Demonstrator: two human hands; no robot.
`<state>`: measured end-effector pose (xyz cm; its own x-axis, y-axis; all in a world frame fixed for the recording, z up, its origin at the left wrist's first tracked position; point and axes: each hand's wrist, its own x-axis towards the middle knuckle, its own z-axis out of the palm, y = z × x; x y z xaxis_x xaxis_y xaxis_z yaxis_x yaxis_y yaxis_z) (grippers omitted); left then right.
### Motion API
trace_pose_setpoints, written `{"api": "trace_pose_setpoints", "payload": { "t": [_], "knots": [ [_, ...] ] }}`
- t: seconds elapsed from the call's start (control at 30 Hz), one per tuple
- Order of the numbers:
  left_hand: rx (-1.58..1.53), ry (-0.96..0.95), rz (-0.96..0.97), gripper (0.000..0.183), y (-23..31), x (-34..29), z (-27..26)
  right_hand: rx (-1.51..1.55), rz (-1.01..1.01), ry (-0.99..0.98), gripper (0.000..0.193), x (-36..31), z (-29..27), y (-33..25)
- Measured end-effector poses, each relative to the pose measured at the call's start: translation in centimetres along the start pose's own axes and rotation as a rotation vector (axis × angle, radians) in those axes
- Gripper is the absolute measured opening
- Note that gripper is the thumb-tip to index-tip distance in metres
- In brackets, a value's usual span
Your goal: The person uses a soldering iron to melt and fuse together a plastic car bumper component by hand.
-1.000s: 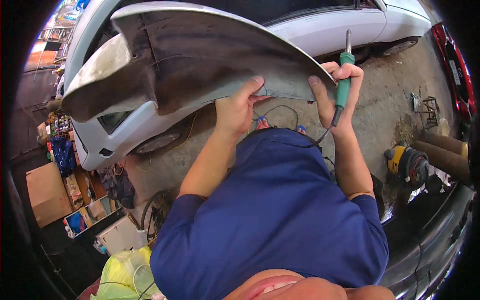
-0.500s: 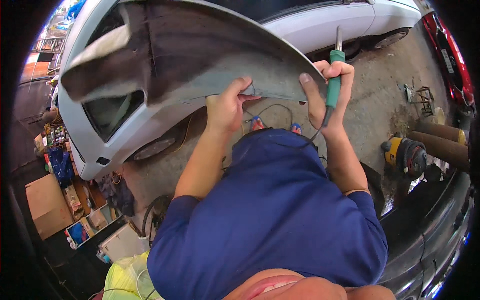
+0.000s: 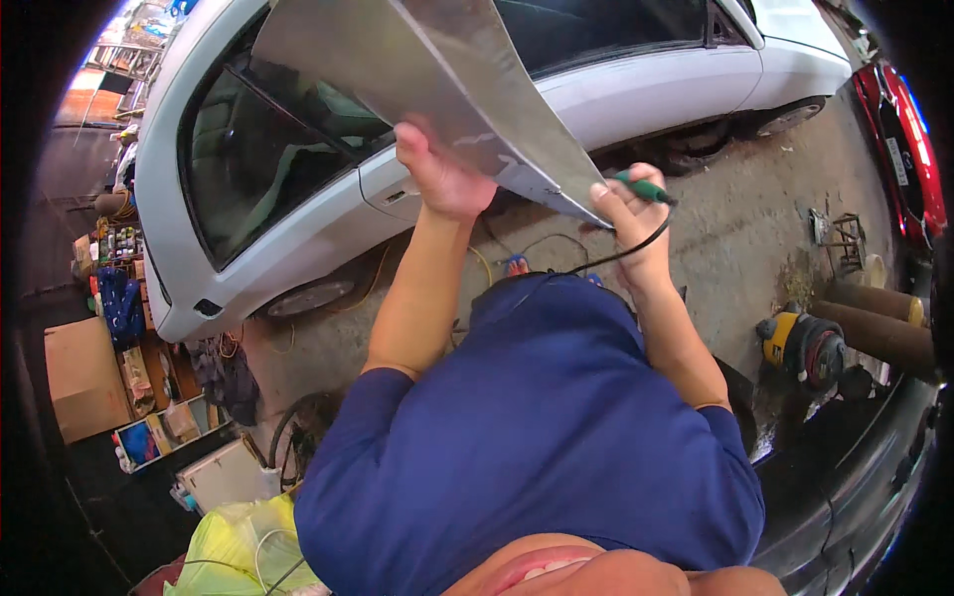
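I hold a curved grey car body panel up in front of me, tilted, its narrow tip pointing to the right. Beneath its near edge my left hand grips it, the fingers partly hidden by the panel. At the tip, my right hand pinches the corner between thumb and fingers. That same hand also keeps a green-handled soldering iron tucked in its fingers. A black cord runs from the handle down toward my body. The iron's metal end cannot be seen.
A silver-white car stands just beyond the panel. At right are a red car, a yellow and black machine, rusty cylinders and a black car part. Cardboard and a tool tray lie at left.
The panel has turned over from its dark inner face to a smoother grey face and tilted more steeply. My right hand has lowered, and the soldering iron has swung from upright to sideways.
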<state>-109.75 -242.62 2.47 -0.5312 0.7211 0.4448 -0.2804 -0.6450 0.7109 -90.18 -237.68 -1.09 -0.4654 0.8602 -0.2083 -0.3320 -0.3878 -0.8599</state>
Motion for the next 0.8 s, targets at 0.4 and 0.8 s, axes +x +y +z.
{"api": "trace_pose_setpoints", "payload": {
  "t": [0.4,0.8],
  "knots": [
    [0.087,0.242,-0.176,0.062,0.0,-0.9,1.3,-0.506,-0.812,-0.051,0.033,-1.1,2.7,-3.1],
    [1.476,-0.900,-0.089,0.035,7.6,-1.5,5.7,-0.517,-0.542,-0.208,0.032,-4.0,-0.8,-3.4]
  ]
}}
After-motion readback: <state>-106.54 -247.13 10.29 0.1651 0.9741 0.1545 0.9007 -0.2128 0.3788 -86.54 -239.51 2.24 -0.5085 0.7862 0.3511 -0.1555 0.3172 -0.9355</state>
